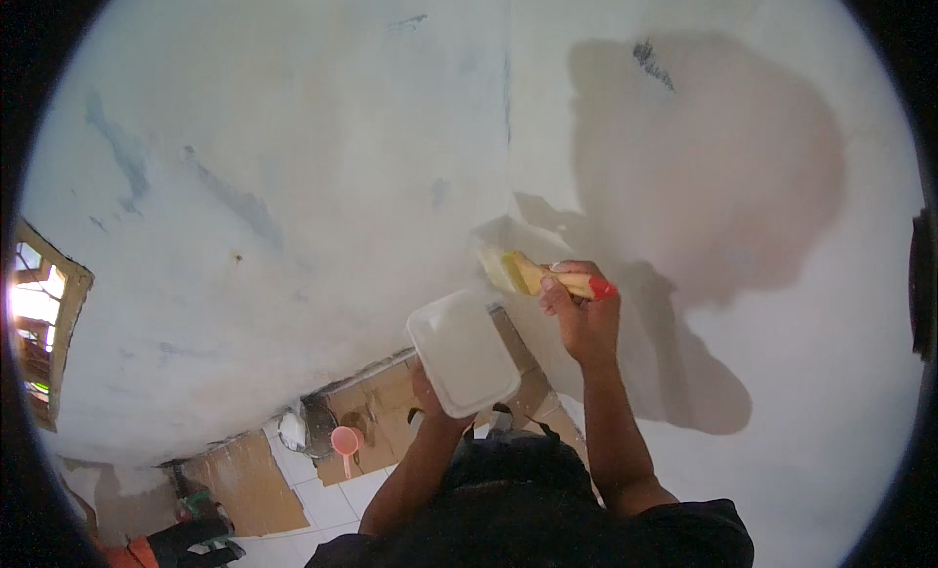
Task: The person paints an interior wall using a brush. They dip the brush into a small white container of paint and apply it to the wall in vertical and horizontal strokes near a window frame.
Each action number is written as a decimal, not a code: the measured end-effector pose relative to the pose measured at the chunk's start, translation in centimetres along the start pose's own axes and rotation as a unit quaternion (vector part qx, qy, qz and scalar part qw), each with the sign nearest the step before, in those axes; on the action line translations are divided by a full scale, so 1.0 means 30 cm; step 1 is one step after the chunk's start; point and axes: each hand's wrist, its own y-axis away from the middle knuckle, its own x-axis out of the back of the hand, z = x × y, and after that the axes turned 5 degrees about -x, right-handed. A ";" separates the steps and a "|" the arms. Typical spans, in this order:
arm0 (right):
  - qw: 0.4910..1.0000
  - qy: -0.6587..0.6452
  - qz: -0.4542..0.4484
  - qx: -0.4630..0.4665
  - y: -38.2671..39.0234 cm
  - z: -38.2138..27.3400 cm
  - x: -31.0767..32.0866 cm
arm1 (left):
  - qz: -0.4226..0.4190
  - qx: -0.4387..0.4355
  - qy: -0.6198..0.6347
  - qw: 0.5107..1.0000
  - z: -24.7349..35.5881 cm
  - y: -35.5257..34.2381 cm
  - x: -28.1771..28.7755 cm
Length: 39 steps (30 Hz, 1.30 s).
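My right hand (589, 319) grips a paintbrush (532, 273) by its wooden handle, which has a red end. The pale bristles point left, close to the wall corner; whether they touch the wall I cannot tell. Lower and to the left, my left hand (437, 404) holds a white rectangular tub (464, 353) tilted toward me, its fingers mostly hidden behind it. The tub's inside is whitish, and its contents do not show clearly. White walls (342, 207) with grey smudges and dark scuffs meet in the corner ahead.
Brown cardboard (386, 407) lies along the wall's foot over white floor tiles (322, 504). A pink dipper (346, 439) sits beside a dark bucket (318, 426). A window (44, 324) is at the far left. An orange and black item (181, 546) lies at lower left.
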 end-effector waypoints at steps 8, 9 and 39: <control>0.943 0.224 -0.179 0.168 0.118 -0.168 0.006 | -0.028 0.003 0.018 0.999 -0.016 -0.026 -0.194; 0.942 0.225 -0.183 0.167 0.128 -0.150 -0.002 | -0.024 0.001 0.021 0.999 -0.024 -0.030 -0.196; 0.960 0.133 -0.104 0.225 0.143 -0.035 -0.142 | -0.030 0.080 -0.030 0.996 0.059 -0.031 -0.218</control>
